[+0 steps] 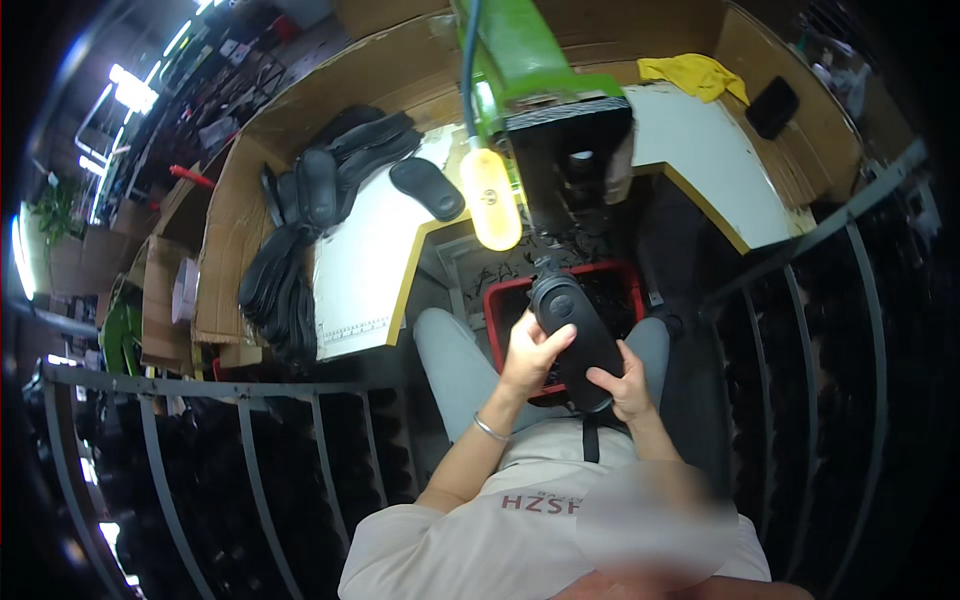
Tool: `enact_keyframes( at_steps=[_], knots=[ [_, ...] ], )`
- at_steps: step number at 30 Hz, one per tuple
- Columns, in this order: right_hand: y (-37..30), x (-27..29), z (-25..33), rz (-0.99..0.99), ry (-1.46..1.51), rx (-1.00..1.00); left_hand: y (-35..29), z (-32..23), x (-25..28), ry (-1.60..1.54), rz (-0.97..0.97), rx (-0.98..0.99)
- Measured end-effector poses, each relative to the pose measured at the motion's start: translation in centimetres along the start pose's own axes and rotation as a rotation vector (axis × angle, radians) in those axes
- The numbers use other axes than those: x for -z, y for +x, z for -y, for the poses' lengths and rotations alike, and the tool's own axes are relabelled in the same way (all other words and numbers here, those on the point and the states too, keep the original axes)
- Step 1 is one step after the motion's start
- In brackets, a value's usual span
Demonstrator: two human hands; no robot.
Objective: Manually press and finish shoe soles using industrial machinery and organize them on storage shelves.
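Black sole point(588, 345) is above the red bin point(493, 320), between the person's legs point(447, 365). Left hand point(532, 352) is closed on its left edge, and right hand point(627, 385) pinches its lower right edge, both thumbs on top.

Left fingers point(560, 342) and right fingers point(604, 378) hold a black sole point(582, 345); below, a red bin point(492, 320); leftward, piled soles point(277, 288).
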State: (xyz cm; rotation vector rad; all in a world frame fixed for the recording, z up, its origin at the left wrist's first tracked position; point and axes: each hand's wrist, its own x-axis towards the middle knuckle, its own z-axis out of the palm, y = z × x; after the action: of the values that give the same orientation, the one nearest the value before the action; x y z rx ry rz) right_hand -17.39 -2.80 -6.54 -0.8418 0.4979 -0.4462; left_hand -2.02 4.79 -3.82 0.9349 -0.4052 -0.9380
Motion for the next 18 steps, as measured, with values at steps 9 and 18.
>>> enact_keyframes(
  at_steps=[9,18],
  knots=[
    [-1.1,-3.8,-1.6,-0.087,0.444,-0.139,5.1,-3.1,-4.6,0.532,0.094,0.032],
    [-0.5,-3.1,0.2,-0.301,0.21,0.086,4.6,-3.6,-3.6,0.296,-0.081,-0.121]
  ],
)
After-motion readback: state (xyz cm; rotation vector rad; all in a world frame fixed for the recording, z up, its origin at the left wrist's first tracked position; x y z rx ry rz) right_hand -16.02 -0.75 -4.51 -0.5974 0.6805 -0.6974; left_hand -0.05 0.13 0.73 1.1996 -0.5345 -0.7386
